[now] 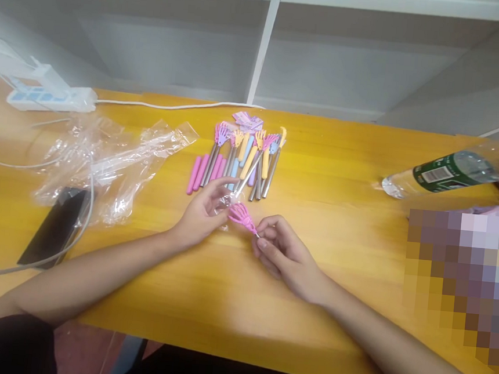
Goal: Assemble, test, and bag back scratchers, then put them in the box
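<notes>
A: In the head view, what's in hand?

B: The unwrapping step, I'd judge: the left hand [203, 215] pinches a clear sleeve [223, 203] while the right hand [285, 254] pinches the pink claw scratcher [241, 216] above the desk [342, 177].

A: Next?

B: A steady pull apart. Crinkly film, rigid plastic fingers; the pile of scratchers [243, 160] lies just behind.

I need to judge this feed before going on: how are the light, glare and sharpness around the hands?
Head view: warm, even light, with pale glare on the table; both hands and the pink scratcher are slightly soft; the plastic wrappers glint; a pixelated block covers the right edge; the bottle looks smeared.
</notes>
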